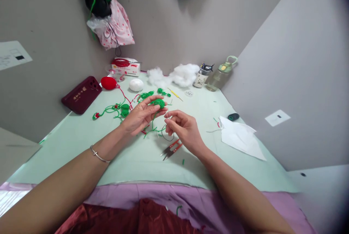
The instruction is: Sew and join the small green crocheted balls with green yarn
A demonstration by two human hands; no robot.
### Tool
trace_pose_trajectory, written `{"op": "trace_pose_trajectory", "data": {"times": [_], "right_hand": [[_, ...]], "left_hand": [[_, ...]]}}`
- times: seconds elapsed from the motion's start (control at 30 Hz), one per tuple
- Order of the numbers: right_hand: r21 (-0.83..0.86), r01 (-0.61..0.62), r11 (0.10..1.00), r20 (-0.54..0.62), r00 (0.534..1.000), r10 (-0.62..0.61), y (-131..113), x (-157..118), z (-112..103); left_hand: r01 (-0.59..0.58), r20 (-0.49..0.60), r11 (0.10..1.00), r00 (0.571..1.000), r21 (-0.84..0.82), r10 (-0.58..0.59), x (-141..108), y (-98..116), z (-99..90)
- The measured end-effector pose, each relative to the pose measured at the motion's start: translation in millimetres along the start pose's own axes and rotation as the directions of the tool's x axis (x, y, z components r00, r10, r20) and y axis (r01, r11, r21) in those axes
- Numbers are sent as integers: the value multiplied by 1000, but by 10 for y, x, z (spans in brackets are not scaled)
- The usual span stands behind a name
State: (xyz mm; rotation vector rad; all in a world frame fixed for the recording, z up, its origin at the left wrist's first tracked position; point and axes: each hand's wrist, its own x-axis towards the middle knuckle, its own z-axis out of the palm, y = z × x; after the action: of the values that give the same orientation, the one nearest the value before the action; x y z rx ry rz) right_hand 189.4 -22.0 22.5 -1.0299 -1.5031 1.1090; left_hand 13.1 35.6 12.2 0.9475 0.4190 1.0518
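Observation:
My left hand (pixel 140 117) is closed around a small green crocheted piece (pixel 158 103), with a green yarn tail below it. My right hand (pixel 182 126) pinches a thin pale sliver that looks like a needle, close to the crocheted piece. A dark thread (pixel 165 137) loops under my right fingers. Orange-handled thread snips (pixel 171 149) lie on the table below my right hand. Beside my left hand are green crocheted balls (pixel 124 110) and trailing green yarn with small red-and-white bits.
Along the back stand a red yarn ball (pixel 108 83), a white ball (pixel 136 85), white stuffing (pixel 185 75), a pen cup (pixel 201 77) and a bottle (pixel 219 77). A yellow crochet hook (pixel 175 94) lies mid-table. The phone (pixel 81 95) leans left; white paper (pixel 242 137) lies right.

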Motion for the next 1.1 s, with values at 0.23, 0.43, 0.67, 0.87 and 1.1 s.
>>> {"op": "trace_pose_trajectory", "data": {"times": [0.23, 0.43, 0.67, 0.87, 1.1], "right_hand": [[-58, 80, 995, -165, 982, -88, -11, 15, -50], [-228, 137, 964, -216, 958, -188, 1, 21, -61], [-470, 163, 868, -127, 960, -249, 33, 2, -49], [-581, 260, 771, -23, 942, -335, 139, -4, -2], [-617, 296, 729, -39, 914, -404, 116, -28, 0]], "left_hand": [[-1, 43, 997, 999, 71, -2, -28, -27, 14], [16, 56, 980, 998, 197, -28, -58, -91, 81], [12, 35, 962, 999, 272, -23, -51, -154, 102], [72, -16, 974, 997, 214, -71, -61, -123, 120], [103, 29, 993, 994, 50, -104, -57, -55, 94]]}}
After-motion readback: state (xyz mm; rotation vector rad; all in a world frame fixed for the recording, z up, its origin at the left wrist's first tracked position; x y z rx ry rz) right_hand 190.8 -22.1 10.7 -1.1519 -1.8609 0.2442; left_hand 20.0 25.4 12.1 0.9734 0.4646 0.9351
